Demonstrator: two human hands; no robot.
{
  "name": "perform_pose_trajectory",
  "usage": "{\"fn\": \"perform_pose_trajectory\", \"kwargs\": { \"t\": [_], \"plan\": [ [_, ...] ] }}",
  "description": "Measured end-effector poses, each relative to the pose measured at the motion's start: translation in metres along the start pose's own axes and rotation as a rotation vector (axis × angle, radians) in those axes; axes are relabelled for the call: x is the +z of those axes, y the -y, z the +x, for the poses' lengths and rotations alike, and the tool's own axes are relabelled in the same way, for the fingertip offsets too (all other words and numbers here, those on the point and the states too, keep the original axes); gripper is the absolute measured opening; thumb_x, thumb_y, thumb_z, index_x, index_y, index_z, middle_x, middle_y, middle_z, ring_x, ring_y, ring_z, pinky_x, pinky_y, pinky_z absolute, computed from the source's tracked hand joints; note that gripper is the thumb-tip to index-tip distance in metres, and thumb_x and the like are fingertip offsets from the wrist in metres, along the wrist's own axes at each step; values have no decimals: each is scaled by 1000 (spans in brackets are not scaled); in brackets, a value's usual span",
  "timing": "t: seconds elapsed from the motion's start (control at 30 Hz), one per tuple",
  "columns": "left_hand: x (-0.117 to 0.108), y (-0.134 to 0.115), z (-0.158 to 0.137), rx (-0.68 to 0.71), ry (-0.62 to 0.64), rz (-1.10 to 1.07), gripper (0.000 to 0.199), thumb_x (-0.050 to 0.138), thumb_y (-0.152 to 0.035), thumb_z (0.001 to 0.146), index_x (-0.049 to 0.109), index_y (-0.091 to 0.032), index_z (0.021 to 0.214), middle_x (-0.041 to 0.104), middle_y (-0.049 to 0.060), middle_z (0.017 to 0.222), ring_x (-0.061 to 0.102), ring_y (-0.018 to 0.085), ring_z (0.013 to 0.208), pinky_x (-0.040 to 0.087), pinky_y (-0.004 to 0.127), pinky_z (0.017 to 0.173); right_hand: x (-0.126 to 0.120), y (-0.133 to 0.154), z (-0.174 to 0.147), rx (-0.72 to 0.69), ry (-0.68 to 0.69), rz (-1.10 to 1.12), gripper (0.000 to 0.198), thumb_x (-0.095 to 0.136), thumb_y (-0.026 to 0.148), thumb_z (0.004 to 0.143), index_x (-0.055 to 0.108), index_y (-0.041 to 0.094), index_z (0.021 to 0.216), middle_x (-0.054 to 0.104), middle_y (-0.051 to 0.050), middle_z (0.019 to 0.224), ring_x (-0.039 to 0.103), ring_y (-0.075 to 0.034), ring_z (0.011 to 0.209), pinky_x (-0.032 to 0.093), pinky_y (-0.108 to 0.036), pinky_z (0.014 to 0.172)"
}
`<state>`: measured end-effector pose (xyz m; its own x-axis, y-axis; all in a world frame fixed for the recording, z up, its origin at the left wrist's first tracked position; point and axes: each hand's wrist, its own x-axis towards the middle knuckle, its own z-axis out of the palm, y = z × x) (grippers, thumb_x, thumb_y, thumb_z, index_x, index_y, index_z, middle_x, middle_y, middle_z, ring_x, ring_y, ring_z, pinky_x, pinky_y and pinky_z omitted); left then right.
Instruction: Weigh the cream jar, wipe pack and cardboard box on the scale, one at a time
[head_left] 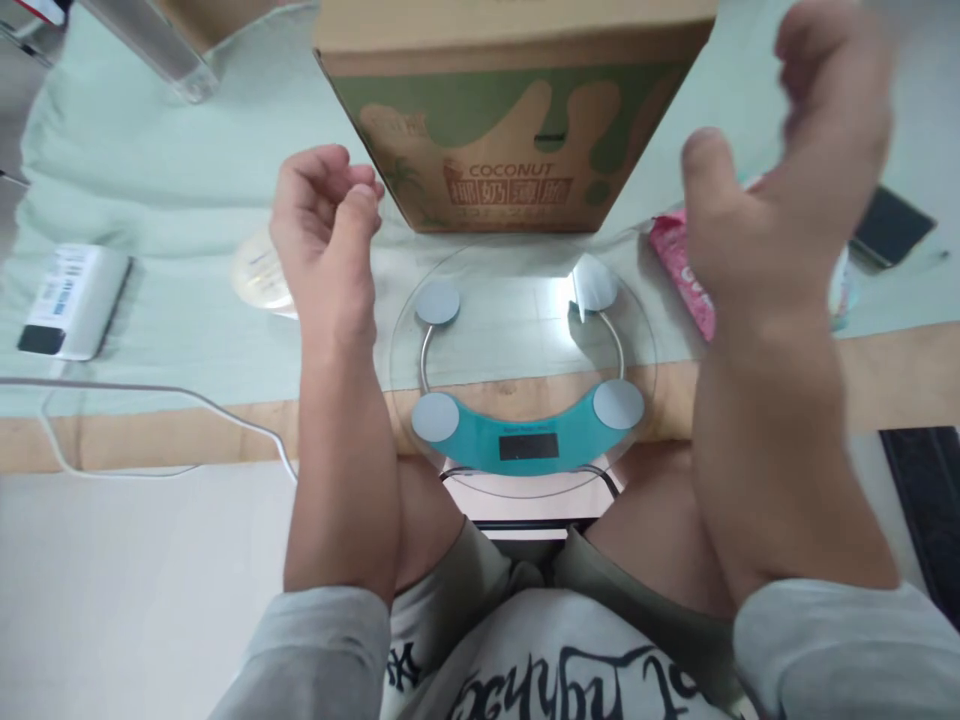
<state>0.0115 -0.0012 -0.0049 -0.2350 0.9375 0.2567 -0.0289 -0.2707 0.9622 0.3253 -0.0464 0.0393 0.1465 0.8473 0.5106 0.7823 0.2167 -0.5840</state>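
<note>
A round glass bathroom scale (466, 428) lies in front of me, with a teal band, a dark display and silver discs. Just behind it stands a brown and green cardboard box (495, 110) printed "COCONUT". My left hand (326, 225) is raised at the box's left side, apart from it, fingers loosely curled and nothing visible in them. On the right, my right hand (776, 215) is up in the air, thumb spread from the fingers, slightly blurred. Nothing shows in its grasp. Beneath it, a pink packet (681, 268) is partly hidden.
A pale round item (259, 270) sits partly behind my left wrist. Farther left lie a white power-bank-like device (75, 300) and a white cable (187, 393). A dark phone-like object (892, 228) is at right. Green cloth (165, 210) covers the table, whose wooden edge (900, 370) shows.
</note>
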Motion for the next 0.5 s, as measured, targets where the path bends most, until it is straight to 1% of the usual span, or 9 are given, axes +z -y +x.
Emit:
{"fn": "perform_pose_trajectory", "kwargs": {
  "t": [0.03,0.07,0.13,0.17,0.2,0.27,0.3,0.4,0.5],
  "plan": [
    [-1,-6,-4,42,-19,3,10,69,-8,93,65,-16,94,70,0,86,69,13,78,54,28,70,-12,10,-2,98,-19,-140,58,69,17,88,56,5,144,54,-20,150,53,-29,145,40,-46,134],
    [-1,-11,-8,86,-42,4,10,65,-11,97,65,-15,88,66,0,76,65,13,67,50,29,62,-23,18,-4,217,-12,-286,59,74,12,84,60,7,141,55,-20,150,55,-31,142,41,-49,133],
    [-1,-22,-15,148,-98,-18,29,55,-20,103,67,-14,78,63,3,66,61,14,59,47,32,55,-38,27,-8,478,131,-538,79,85,10,78,57,13,152,50,-21,157,52,-35,148,38,-56,134],
    [-1,-26,-18,159,-134,-43,37,51,-25,105,68,-14,75,63,5,64,61,16,58,47,33,54,-42,27,-10,585,222,-610,88,89,12,77,54,16,158,49,-22,158,51,-37,150,39,-57,133],
    [-1,-31,-21,151,-159,-68,42,46,-27,106,69,-14,74,63,7,64,63,17,59,48,34,54,-45,24,-13,651,311,-646,95,92,15,76,52,19,161,49,-23,158,52,-38,151,41,-57,131],
    [0,-38,-25,111,-181,-109,49,36,-27,106,70,-14,72,65,9,64,64,19,62,50,35,55,-47,12,-18,683,409,-663,95,93,21,76,53,23,162,51,-23,156,53,-39,149,46,-56,126],
    [0,-41,-27,83,-172,-119,51,33,-25,105,70,-14,72,65,9,65,64,19,62,52,35,56,-47,4,-19,669,409,-663,91,92,21,77,55,24,160,53,-23,155,55,-40,148,47,-56,123],
    [1,-45,-30,30,-119,-127,56,27,-23,105,70,-13,72,64,9,67,63,18,61,53,35,58,-44,-17,-20,635,297,-639,88,87,11,73,60,23,155,60,-21,150,57,-38,145,45,-53,120],
    [4,-44,-31,7,-65,-116,61,20,-22,105,70,-13,71,62,9,65,61,17,57,51,35,55,-48,-21,-20,625,167,-558,90,85,1,61,65,22,146,69,-15,138,65,-33,131,48,-48,113]
  ]
}}
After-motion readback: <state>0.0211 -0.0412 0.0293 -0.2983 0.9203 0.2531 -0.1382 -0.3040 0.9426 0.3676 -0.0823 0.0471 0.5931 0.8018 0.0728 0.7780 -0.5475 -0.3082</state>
